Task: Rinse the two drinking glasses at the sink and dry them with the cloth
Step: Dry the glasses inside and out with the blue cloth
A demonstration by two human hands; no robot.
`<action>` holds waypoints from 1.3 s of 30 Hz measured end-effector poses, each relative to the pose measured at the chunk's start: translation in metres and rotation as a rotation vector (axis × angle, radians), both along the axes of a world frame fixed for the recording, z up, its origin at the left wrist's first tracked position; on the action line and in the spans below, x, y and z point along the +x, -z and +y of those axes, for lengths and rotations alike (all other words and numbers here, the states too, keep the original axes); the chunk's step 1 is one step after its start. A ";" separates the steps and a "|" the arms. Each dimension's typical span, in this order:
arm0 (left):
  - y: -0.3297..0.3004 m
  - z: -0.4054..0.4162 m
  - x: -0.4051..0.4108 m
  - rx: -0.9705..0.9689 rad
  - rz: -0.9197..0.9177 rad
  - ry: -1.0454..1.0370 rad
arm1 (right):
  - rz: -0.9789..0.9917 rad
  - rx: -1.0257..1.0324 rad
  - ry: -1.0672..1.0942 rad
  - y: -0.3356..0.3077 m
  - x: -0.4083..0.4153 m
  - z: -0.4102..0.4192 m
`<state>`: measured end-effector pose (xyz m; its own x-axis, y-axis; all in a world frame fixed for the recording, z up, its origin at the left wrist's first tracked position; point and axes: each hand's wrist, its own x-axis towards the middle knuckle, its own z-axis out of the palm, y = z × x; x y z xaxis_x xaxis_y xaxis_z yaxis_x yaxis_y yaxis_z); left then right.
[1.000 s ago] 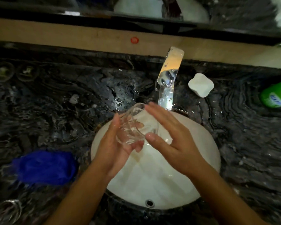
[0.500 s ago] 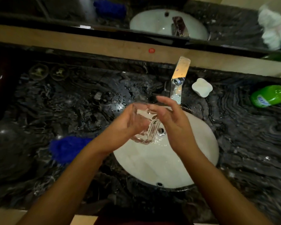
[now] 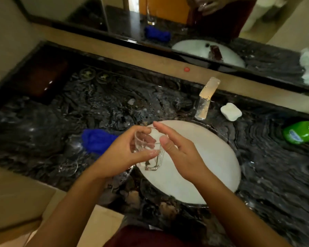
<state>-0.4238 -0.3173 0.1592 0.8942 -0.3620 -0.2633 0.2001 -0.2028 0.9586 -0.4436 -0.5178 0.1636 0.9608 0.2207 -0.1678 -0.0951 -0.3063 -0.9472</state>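
Observation:
My left hand (image 3: 119, 155) grips a clear drinking glass (image 3: 150, 154), held roughly upright over the left rim of the white sink (image 3: 203, 166). My right hand (image 3: 178, 150) is beside it, fingers spread, with the fingertips at the glass's rim. A second clear glass (image 3: 68, 167) stands on the dark marble counter near the front left edge. The blue cloth (image 3: 96, 141) lies crumpled on the counter just left of my left hand. The tap (image 3: 204, 102) stands behind the sink; no running water is visible.
A white soap bar (image 3: 230, 114) lies right of the tap. A green bottle (image 3: 301, 133) lies on the counter at the far right. A mirror runs along the back wall. A dark brown tray (image 3: 41, 79) sits at the back left.
The glass has come away from under the tap toward the sink's left rim and turned upright. My view has pulled back and tilted, showing more counter and the mirror.

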 end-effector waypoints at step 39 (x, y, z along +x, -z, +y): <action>0.044 0.222 -0.155 0.060 0.079 -0.797 | -0.186 -0.882 -0.253 0.146 -0.045 0.106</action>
<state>-0.5784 -0.0952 0.1157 0.8556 0.3940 -0.3357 0.3736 -0.0212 0.9274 -0.4888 -0.4116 0.0175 0.9297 0.2935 -0.2226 0.2029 -0.9123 -0.3556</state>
